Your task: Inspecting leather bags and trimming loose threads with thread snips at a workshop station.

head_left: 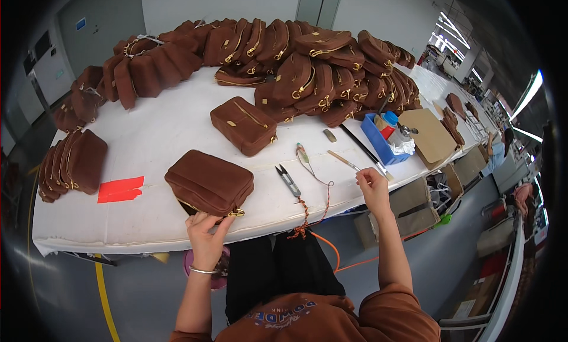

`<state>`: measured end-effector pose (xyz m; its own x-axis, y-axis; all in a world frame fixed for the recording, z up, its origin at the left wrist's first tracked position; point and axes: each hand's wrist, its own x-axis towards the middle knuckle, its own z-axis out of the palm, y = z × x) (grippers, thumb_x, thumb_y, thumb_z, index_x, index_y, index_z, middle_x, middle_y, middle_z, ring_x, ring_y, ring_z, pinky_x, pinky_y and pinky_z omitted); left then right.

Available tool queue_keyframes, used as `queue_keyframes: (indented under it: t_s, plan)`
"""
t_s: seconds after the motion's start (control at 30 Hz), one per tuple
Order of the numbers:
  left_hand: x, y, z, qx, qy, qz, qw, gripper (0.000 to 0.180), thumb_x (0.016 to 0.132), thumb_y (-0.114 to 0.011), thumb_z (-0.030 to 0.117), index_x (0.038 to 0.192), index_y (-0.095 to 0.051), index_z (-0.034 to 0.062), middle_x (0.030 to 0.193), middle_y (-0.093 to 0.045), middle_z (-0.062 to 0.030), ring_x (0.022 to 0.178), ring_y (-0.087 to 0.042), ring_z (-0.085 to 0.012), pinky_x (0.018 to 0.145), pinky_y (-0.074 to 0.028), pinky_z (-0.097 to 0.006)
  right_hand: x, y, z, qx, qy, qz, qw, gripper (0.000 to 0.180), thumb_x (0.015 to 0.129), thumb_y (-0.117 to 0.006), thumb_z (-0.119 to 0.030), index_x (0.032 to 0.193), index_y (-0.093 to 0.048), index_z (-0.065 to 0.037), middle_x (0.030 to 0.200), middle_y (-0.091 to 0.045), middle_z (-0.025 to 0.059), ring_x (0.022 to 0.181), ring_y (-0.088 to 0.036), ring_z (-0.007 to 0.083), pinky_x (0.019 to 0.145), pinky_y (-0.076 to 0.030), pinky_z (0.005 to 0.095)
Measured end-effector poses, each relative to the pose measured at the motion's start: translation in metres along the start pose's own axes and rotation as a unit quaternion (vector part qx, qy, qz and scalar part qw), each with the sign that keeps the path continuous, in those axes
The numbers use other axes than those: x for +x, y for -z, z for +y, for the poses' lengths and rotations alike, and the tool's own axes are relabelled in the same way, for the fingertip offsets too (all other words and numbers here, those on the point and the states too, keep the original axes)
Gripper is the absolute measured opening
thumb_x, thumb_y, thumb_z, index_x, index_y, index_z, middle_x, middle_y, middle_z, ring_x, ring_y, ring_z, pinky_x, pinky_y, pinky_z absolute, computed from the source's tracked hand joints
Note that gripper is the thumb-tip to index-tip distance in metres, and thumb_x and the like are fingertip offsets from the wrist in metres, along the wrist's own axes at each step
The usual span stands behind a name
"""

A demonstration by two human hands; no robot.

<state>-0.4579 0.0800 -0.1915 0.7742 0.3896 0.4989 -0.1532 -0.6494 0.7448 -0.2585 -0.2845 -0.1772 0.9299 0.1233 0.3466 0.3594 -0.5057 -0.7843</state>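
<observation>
A brown pouch bag (pixel 207 179) with a gold zipper lies near the table's front edge. My left hand (pixel 207 232) is closed on its near edge, beside the gold zipper pull. My right hand (pixel 374 191) is raised to the right over the table edge, its fingertips pinched together; what they hold, if anything, is too small to make out. Close to those fingertips lies a thin tool with a wooden handle (pixel 341 160). Between my hands are thread snips (pixel 288 180) on a braided cord and a second small tool (pixel 303 154) with a cord.
Another brown bag (pixel 244 126) lies beyond. A large heap of brown bags (pixel 313 76) spans the back; more bags (pixel 74 161) stand at left by red tape (pixel 120 190). At right are a blue bin (pixel 378 144) with bottles and a cardboard piece (pixel 429 135).
</observation>
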Motion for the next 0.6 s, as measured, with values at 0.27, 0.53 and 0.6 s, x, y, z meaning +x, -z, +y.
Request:
queue_keyframes:
  t_s: [0.27, 0.53, 0.6]
  plan:
    - [0.002, 0.018, 0.025, -0.134, 0.082, 0.051, 0.986, 0.010, 0.081, -0.074, 0.003, 0.087, -0.069, -0.0031, 0.078, -0.064, -0.0079, 0.075, -0.058, -0.0154, 0.071, -0.045, -0.028, 0.008, 0.006, -0.008, -0.279, 0.148, -0.005, 0.949, 0.005, 0.083, -0.061, -0.003, 0.085, -0.062, 0.001, 0.082, -0.063, 0.0166, 0.073, -0.065, 0.0329, 0.066, -0.052, 0.0421]
    - [0.014, 0.016, 0.034, -0.166, 0.071, 0.064, 0.981, 0.014, 0.083, -0.074, 0.006, 0.086, -0.067, -0.0058, 0.079, -0.063, -0.0077, 0.074, -0.059, -0.0125, 0.068, -0.046, -0.024, -0.008, -0.008, -0.004, -0.564, 0.238, -0.207, 0.763, 0.006, 0.078, -0.060, -0.004, 0.078, -0.067, -0.002, 0.085, -0.062, 0.0131, 0.084, -0.064, 0.0299, 0.067, -0.053, 0.0415]
    - [0.017, 0.021, 0.036, -0.178, 0.079, 0.069, 0.978, 0.014, 0.084, -0.073, 0.006, 0.086, -0.067, -0.0057, 0.080, -0.063, -0.0072, 0.075, -0.059, -0.0119, 0.069, -0.047, -0.024, 0.002, 0.001, -0.025, -0.571, 0.183, -0.261, 0.756, 0.009, 0.080, -0.061, -0.006, 0.082, -0.069, -0.001, 0.085, -0.063, 0.0153, 0.082, -0.065, 0.0316, 0.069, -0.053, 0.0417]
